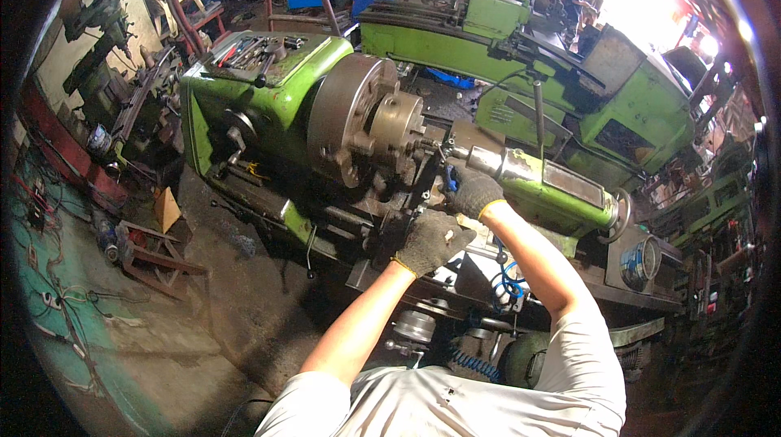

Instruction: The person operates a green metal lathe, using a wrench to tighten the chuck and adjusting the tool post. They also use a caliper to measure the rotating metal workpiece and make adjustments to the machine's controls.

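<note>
A green lathe (268, 95) stands before me, with a large round chuck (351, 120) and a brass-coloured cylindrical workpiece (397, 124) in front of it. My right hand (478, 192), in a dark knit glove, is closed around a small blue tool (451, 177) beside the tailstock (541, 181). Its kind is mostly hidden by the fingers. Lower and to the left, my left hand (433, 243), gloved alike, lies over the lathe carriage with its thumb stretched to the right. Its fingertips are partly hidden against the dark metal.
A coiled blue hose (508, 281) hangs below my right forearm. A metal bucket (640, 263) stands at the right end. Hand tools lie on the headstock top (264, 58). Another green machine (455, 50) stands behind; a person (579, 2) is far back. Cables (69, 294) cross the left floor.
</note>
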Demonstrator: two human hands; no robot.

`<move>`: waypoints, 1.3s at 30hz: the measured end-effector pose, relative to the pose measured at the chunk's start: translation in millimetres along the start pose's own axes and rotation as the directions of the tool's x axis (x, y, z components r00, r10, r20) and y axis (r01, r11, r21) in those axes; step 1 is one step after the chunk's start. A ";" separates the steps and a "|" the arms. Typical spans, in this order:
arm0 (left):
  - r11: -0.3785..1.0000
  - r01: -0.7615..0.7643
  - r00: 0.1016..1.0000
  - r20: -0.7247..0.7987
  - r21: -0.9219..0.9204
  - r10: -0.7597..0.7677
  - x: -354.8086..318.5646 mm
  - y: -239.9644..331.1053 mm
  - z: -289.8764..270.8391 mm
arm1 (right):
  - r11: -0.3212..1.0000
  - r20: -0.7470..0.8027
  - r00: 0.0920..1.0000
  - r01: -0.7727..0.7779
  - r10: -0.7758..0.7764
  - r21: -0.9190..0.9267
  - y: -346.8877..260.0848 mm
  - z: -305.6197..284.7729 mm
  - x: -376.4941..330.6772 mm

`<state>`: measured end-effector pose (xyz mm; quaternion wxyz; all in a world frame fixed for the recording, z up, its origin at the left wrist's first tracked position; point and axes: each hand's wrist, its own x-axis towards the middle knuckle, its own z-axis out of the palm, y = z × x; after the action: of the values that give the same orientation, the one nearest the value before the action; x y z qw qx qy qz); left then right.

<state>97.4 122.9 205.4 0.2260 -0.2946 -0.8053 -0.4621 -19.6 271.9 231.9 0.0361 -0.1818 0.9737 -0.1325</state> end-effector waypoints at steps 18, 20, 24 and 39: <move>0.999 0.030 0.999 -0.031 0.039 -0.029 -4.9 -6.2 1.3 | 0.997 0.128 0.989 -0.079 0.079 -0.009 -25.4 -22.7 -3.5; 0.999 0.003 1.000 -0.019 0.037 -0.002 -2.7 -4.6 2.2 | 0.999 0.066 0.997 -0.048 0.048 -0.002 -16.0 -18.0 -5.9; 1.000 0.005 0.999 -0.049 -0.021 -0.006 -2.8 -5.4 4.1 | 1.000 0.055 0.998 -0.031 0.030 0.006 -10.1 -16.4 -5.2; 1.000 0.009 1.000 -0.018 0.010 -0.009 0.1 -0.1 -0.4 | 0.997 0.082 0.994 -0.069 0.067 0.018 -9.0 -13.4 -1.4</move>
<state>97.3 122.5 205.6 0.2325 -0.2858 -0.8070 -0.4616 -16.8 267.6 247.2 0.0819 -0.1532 0.9756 -0.1340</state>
